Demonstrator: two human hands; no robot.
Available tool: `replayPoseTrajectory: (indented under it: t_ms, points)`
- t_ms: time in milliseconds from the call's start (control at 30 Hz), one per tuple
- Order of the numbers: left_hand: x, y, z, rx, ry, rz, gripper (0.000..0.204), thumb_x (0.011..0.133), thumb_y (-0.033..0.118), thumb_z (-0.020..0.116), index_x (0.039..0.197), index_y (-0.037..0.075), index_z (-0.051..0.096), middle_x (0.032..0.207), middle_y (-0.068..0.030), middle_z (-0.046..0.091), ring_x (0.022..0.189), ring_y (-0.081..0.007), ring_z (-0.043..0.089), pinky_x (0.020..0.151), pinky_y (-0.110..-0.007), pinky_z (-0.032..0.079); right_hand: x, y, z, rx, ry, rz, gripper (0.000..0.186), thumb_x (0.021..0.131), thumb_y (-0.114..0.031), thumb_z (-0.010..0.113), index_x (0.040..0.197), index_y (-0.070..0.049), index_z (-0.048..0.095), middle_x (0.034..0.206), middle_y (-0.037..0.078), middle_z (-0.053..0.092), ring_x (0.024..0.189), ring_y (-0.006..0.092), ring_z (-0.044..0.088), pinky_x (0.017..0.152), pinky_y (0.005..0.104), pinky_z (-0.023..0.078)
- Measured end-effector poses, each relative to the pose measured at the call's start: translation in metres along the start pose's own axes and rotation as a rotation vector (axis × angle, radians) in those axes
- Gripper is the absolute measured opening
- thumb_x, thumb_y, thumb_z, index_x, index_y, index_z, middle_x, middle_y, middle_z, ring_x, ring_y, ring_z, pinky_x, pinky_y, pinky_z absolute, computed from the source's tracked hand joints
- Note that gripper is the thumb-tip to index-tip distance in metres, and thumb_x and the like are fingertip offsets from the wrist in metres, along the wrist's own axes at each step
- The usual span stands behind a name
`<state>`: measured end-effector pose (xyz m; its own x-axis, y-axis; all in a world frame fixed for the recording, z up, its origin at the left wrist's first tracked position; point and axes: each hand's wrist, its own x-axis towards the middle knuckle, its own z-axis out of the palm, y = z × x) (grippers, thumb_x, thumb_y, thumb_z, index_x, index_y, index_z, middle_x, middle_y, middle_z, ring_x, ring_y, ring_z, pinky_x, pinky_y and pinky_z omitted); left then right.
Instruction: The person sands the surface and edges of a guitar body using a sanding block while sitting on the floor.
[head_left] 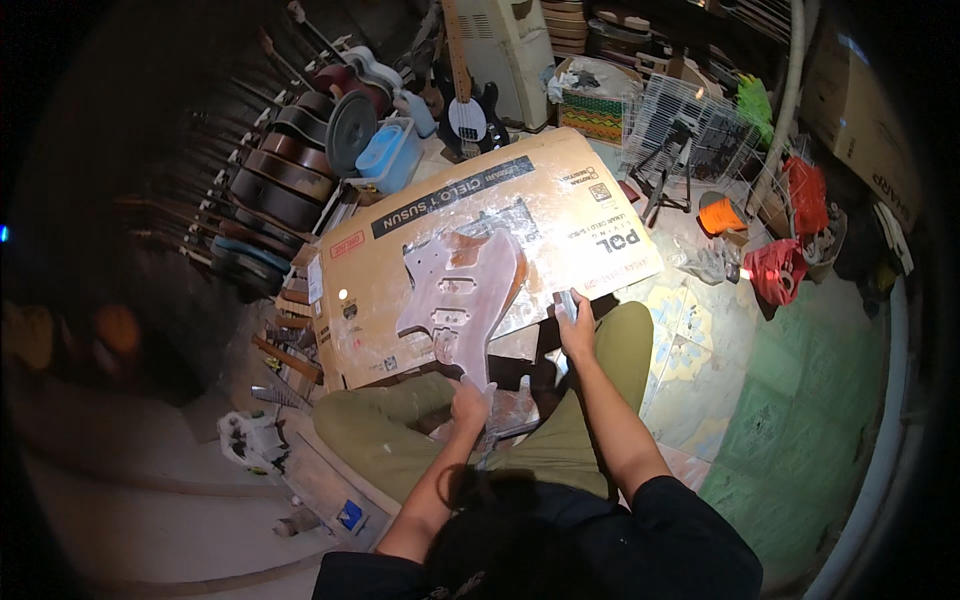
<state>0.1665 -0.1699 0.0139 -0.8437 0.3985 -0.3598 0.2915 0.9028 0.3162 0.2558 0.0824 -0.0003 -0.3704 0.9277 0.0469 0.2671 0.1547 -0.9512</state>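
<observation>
An electric guitar body point(478, 275), coated in pale pinkish white with brown wood along one side, lies tilted over a flattened cardboard box point(380, 280). Pickup cavities are cut into its face. My left hand point(469, 402) is closed around its narrow near end, where part of the fingers is hidden. To the right, my right hand point(577, 328) pinches a small grey block point(568, 303), apart from the guitar body and just over the box's near right edge. The block looks like a sanding block, though its exact kind is unclear.
A row of guitars point(285, 160) leans at the far left, beside a plastic tub point(400, 165). A black bass-like guitar point(468, 118) stands behind the box. Wire racks point(715, 125) and a red bag point(776, 272) are at right. Wood pieces point(290, 355) lie left of my crossed legs.
</observation>
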Motion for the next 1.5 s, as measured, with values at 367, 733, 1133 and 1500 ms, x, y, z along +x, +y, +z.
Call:
replayPoseTrajectory:
  t_ms: [367, 733, 1133, 1500]
  points:
    - [-0.009, 0.014, -0.028, -0.119, -0.18, -0.09, 0.076, 0.088, 0.047, 0.073, 0.137, -0.004, 0.045, 0.11, -0.0283, 0.071, 0.105, -0.0456, 0.068, 0.09, -0.053, 0.054, -0.018, -0.009, 0.009, -0.159, -0.135, -0.175, 0.046, 0.093, -0.012, 0.066, 0.135, 0.003, 0.053, 0.129, 0.026, 0.061, 0.122, 0.041, 0.058, 0.106, 0.0453, 0.044]
    - [0.018, -0.012, -0.005, -0.248, -0.31, -0.106, 0.074, 0.08, 0.054, 0.076, 0.126, -0.001, 0.06, 0.118, -0.0253, 0.07, 0.113, -0.043, 0.067, 0.096, -0.051, 0.053, -0.013, -0.033, 0.01, -0.227, -0.345, -0.333, 0.052, 0.091, -0.012, 0.066, 0.139, 0.002, 0.05, 0.132, 0.026, 0.058, 0.124, 0.0428, 0.054, 0.109, 0.0475, 0.041]
    - [-0.003, 0.0, -0.015, -0.123, -0.362, -0.03, 0.071, 0.081, 0.061, 0.072, 0.109, -0.004, 0.07, 0.105, -0.0295, 0.071, 0.104, -0.0469, 0.068, 0.089, -0.054, 0.055, 0.053, -0.03, 0.048, -0.095, -0.181, -0.04, 0.055, 0.093, -0.009, 0.067, 0.142, 0.003, 0.047, 0.136, 0.023, 0.059, 0.128, 0.0305, 0.057, 0.109, 0.0388, 0.044]
    - [0.146, 0.057, -0.07, -0.031, 0.294, 0.309, 0.067, 0.086, 0.05, 0.071, 0.138, 0.01, 0.059, 0.14, -0.0261, 0.056, 0.134, -0.0446, 0.049, 0.113, -0.053, 0.037, 0.111, -0.043, 0.089, -0.313, -0.161, -0.242, 0.046, 0.087, -0.007, 0.071, 0.133, -0.004, 0.062, 0.116, 0.022, 0.064, 0.112, 0.0392, 0.058, 0.099, 0.044, 0.046]
